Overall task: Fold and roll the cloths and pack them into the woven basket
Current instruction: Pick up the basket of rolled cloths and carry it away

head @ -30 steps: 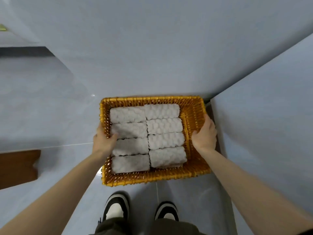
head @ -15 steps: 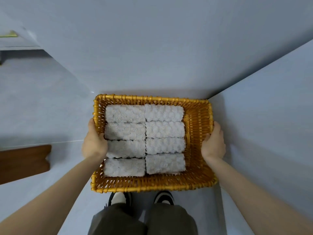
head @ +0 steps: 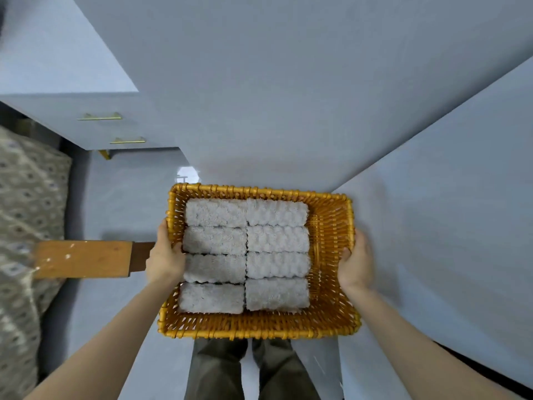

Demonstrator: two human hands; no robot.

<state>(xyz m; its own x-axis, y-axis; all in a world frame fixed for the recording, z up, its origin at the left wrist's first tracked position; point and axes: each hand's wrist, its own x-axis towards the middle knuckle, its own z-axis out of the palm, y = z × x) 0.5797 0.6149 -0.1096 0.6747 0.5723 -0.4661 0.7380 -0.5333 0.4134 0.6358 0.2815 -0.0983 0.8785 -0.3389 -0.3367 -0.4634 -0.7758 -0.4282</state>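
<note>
A golden woven basket (head: 331,226) is held in the air in front of me, above my legs. Several rolled white cloths (head: 245,255) lie packed in two neat columns on its left and middle. A strip along the basket's right side holds nothing. My left hand (head: 164,258) grips the left rim, thumb hooked inside against a roll. My right hand (head: 356,261) grips the right rim, thumb over its edge.
Pale blue walls meet in a corner just beyond the basket. A pale cabinet with gold drawer handles (head: 99,118) stands at the back left. A wooden bed frame (head: 83,259) and patterned bedding (head: 26,215) lie on the left. The floor below is glossy tile.
The basket has come up and nearer to me with both hands on its rims. The view has swung left, bringing the cabinet and bedding into sight; my shoes are now hidden.
</note>
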